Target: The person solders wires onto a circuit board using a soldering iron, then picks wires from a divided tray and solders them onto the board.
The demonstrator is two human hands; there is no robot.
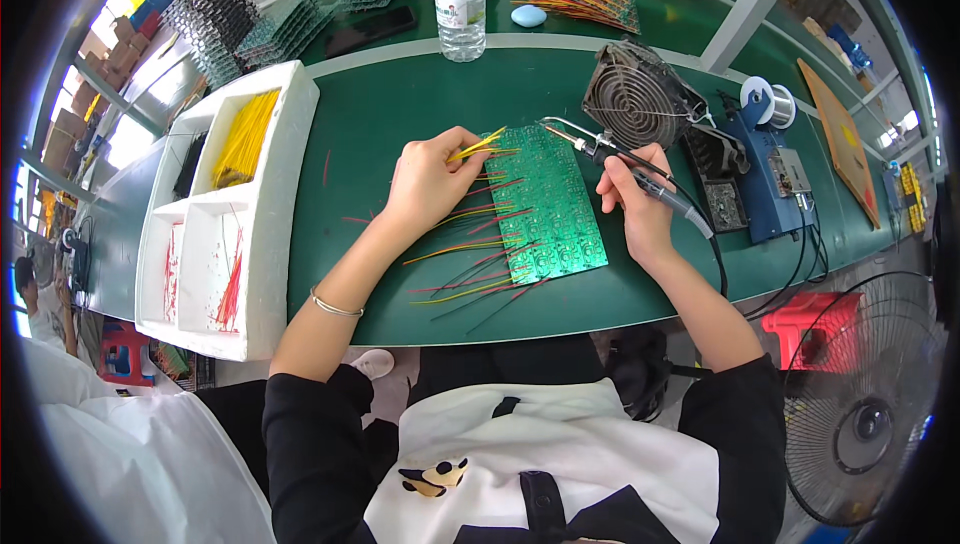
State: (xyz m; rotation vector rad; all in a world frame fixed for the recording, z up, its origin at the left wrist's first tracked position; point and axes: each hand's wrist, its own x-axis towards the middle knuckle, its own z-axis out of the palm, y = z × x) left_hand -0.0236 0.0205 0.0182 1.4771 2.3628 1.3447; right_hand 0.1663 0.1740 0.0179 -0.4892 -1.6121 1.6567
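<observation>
A green circuit board panel (550, 209) lies on the green bench. Red, black and yellow wires (465, 254) stick out from its left edge. My left hand (435, 176) is at the panel's upper left, fingers pinched on several yellow wires (482, 144) whose ends reach over the board. In my right hand (640, 199) is a soldering iron (665, 194), held like a pen. A bent metal tube and tip (568, 134) extend from it to the panel's top edge. Whether the tip touches the board I cannot tell.
At left stands a white foam box (305, 109) with yellow, black and red wires in compartments. A small black fan (640, 94) and a blue soldering station (765, 169) with a solder spool (775, 104) are at right. Behind are a water bottle (460, 9) and stacked boards (215, 14).
</observation>
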